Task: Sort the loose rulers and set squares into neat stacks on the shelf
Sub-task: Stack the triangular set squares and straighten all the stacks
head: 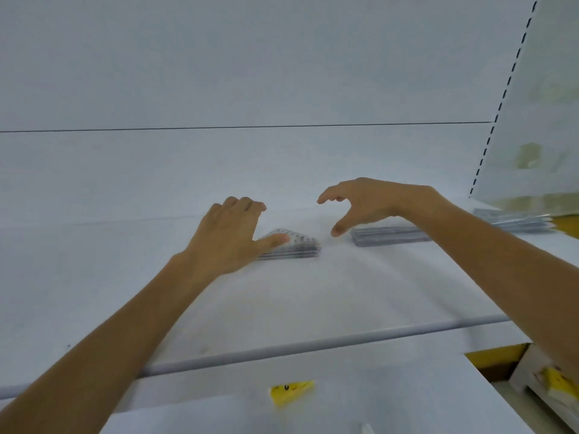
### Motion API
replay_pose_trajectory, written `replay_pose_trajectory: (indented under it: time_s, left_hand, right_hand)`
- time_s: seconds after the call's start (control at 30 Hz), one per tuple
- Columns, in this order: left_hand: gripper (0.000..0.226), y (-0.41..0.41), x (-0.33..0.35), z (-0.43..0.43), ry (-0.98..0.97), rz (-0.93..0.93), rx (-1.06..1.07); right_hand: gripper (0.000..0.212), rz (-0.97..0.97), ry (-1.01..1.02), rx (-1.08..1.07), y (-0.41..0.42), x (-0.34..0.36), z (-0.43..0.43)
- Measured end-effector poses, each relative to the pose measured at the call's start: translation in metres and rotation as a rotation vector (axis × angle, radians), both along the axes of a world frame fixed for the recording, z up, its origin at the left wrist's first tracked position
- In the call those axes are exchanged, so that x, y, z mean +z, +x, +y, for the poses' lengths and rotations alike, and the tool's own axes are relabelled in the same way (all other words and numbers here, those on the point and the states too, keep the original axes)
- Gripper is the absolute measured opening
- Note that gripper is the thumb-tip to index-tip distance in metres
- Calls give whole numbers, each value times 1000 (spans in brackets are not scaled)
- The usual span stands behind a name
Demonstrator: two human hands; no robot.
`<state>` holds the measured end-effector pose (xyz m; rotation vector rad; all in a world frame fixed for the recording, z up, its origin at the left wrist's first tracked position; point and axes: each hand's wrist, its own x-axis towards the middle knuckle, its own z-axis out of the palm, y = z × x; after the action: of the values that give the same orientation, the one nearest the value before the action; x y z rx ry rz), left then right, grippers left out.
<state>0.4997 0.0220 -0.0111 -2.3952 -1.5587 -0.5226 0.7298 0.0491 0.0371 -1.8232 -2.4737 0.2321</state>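
Note:
A stack of clear set squares (pixel 297 245) lies on the white shelf (pixel 125 245), near the middle. My left hand (pixel 228 233) rests flat on its left part, with the thumb laid across the top and the fingers spread. A stack of clear rulers (pixel 388 236) lies to the right of it. My right hand (pixel 360 202) hovers just above and to the left of the ruler stack, with thumb and fingers apart and nothing in it. A further stack of clear rulers (pixel 513 219) sits at the far right, against the side panel.
A grey rail (pixel 313 343) runs along the shelf's front edge. Below it, a yellow tag (pixel 291 391) lies on a lower white surface. An open cardboard box (pixel 501 358) with yellow packs is at the bottom right. A slotted upright (pixel 501 98) borders the right side.

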Motion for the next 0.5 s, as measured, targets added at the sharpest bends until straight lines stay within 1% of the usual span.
replay_pose_trajectory:
  time_s: [0.1, 0.2, 0.3, 0.37, 0.43, 0.5]
  left_hand:
    - [70, 29, 10, -1, -28, -4, -55]
    - [78, 75, 20, 4, -77, 7, -67]
    - [92, 127, 22, 14, -136, 115, -82]
    - [97, 159, 21, 24, -185, 163, -84]
    - [97, 183, 19, 34, -265, 149, -61]
    - [91, 199, 16, 43, -396, 90, -13]
  right_hand:
    - [63, 86, 32, -26, 55, 3, 1]
    - [66, 140, 49, -53, 108, 7, 4]
    - [73, 66, 9, -65, 153, 9, 9]
    - [79, -5, -27, -64, 177, 7, 13]
    - [83, -52, -64, -49, 195, 2, 18]
    - [84, -93, -109, -15, 205, -5, 22]
